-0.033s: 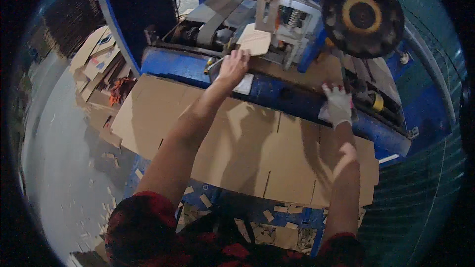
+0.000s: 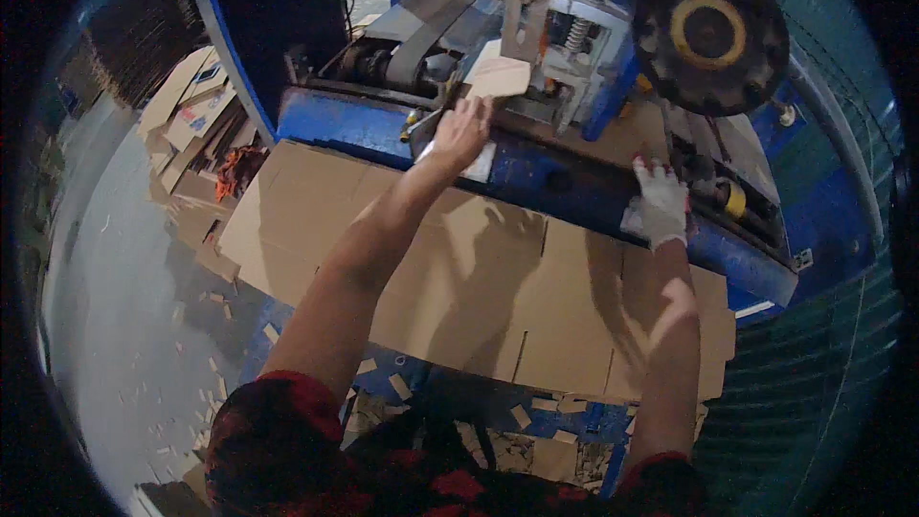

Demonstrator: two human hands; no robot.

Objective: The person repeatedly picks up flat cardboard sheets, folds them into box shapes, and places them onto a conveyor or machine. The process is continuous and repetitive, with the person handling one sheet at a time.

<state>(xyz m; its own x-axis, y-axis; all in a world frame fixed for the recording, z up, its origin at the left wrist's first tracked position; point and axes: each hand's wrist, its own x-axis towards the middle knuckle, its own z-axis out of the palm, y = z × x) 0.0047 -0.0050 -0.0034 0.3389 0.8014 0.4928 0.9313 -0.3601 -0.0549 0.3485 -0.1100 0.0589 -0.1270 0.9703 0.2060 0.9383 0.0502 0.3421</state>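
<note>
My bare left hand (image 2: 464, 131) reaches to the machine's blue front beam (image 2: 345, 124), fingers stretched out. Its fingertips meet the near edge of a pale cardboard flap (image 2: 500, 76), which sticks out under an upright metal plate (image 2: 526, 14). Farther right, my right hand (image 2: 661, 203), in a whitish glove, lies over the beam with its fingers spread. They point at a brown cardboard surface (image 2: 627, 137) on the machine bed; whether they press on it I cannot tell. Below both arms a wide, slotted cardboard sheet (image 2: 459, 268) lies flat.
A large black handwheel (image 2: 708, 33) juts out above my right hand. Stacked cardboard pieces (image 2: 187, 129) and an orange-red cloth-like thing (image 2: 237, 172) are at the left. Cardboard scraps (image 2: 397, 386) litter the blue surface below the sheet and the grey floor (image 2: 115, 278).
The whole view has shifted slightly, so the machine appears a little farther right. My right fingers look slightly straighter. Both hands stay at about the same spots on the machine.
</note>
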